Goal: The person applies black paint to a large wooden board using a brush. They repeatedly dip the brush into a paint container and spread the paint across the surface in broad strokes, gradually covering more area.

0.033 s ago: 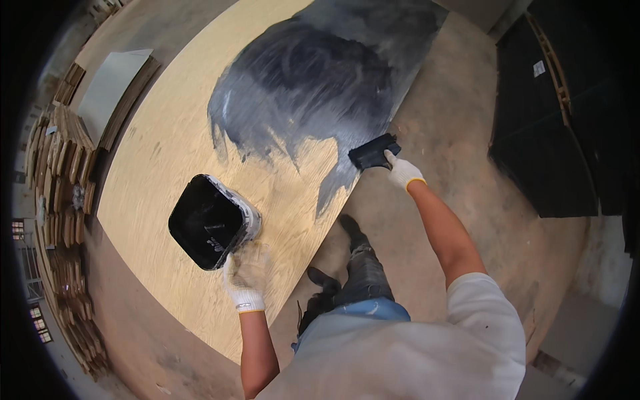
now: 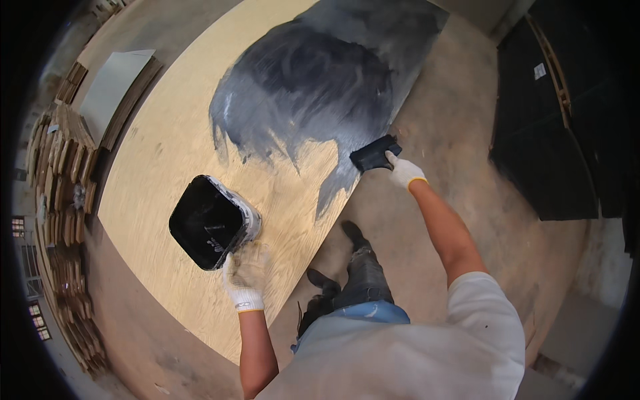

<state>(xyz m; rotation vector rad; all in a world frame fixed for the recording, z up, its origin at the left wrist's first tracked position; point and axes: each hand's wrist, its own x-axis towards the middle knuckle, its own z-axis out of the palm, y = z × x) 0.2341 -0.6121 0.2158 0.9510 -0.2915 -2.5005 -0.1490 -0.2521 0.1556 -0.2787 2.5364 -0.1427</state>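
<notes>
My right hand [image 2: 405, 172], in a white knit glove, is closed on a wide black scraper [image 2: 375, 154], its thumb on top. The scraper is at the right edge of a large pale wooden board [image 2: 160, 143], beside a smear of wet dark paint [image 2: 303, 87] over the board's far part. My left hand [image 2: 245, 277], also gloved, grips the near rim of a squarish bucket [image 2: 248, 217] coated black inside, with its thumb at the corner; the other fingers are partly hidden. The bucket is tilted above the bare wood; whether it touches the board, I cannot tell.
Stacks of wooden boards [image 2: 63, 153] line the left side, with a pale sheet [image 2: 113, 90] on a pile. Large black panels [image 2: 540, 127] stand at the right. My boots [image 2: 353, 232] are on the brown floor [image 2: 453, 200] by the board's edge.
</notes>
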